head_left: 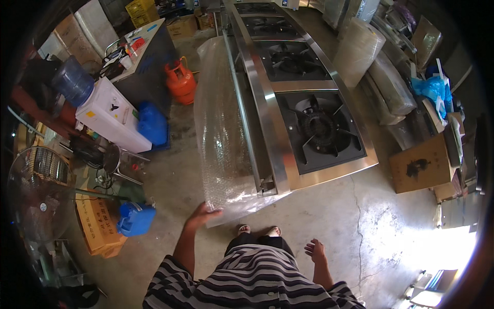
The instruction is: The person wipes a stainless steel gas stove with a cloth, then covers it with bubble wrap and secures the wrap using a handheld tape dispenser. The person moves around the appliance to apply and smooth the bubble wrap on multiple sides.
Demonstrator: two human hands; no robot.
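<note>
A long sheet of clear bubble wrap hangs along the left side of a stainless-steel gas stove. Its near end reaches past the stove's front corner. My left hand is closed on the sheet's near left corner, with the thumb side toward the plastic. The nearest black burner sits on the stove top, with more burners in a row behind it. My right hand is held low over the floor at my right side, empty, its fingers apart.
On the left stand an orange gas cylinder, a white water dispenser, blue jerrycans, a cardboard box and a fan. Wrapped rolls and a carton line the right. A desk is farther back.
</note>
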